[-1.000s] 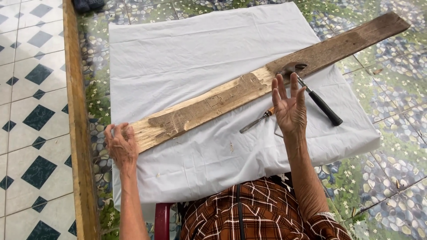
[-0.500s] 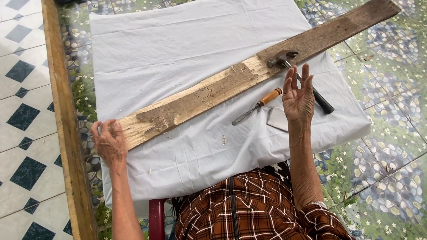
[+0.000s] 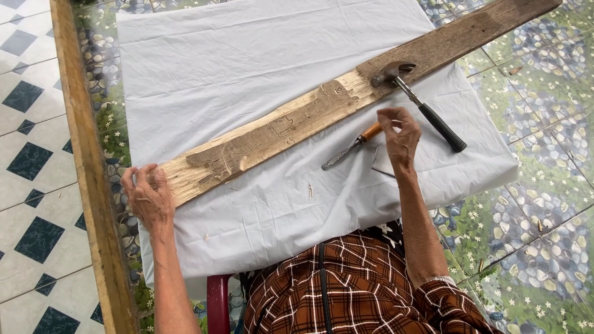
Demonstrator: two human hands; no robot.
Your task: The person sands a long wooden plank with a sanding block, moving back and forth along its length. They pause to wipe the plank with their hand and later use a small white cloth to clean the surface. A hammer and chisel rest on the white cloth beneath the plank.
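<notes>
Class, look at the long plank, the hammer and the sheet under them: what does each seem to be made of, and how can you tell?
Plank: bare old wood, grain showing, pale worn end, darker far end.
Hammer: dull grey head, likely steel; black handle, probably rubber-coated.
Sheet: white, creased; cloth or thin plastic, hard to tell.

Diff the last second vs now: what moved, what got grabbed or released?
The right hand went from open, fingers spread upward, to curled, fingertips pinched, above the chisel; it grips nothing visible. The left hand stays on the plank end. Hammer unmoved.
</notes>
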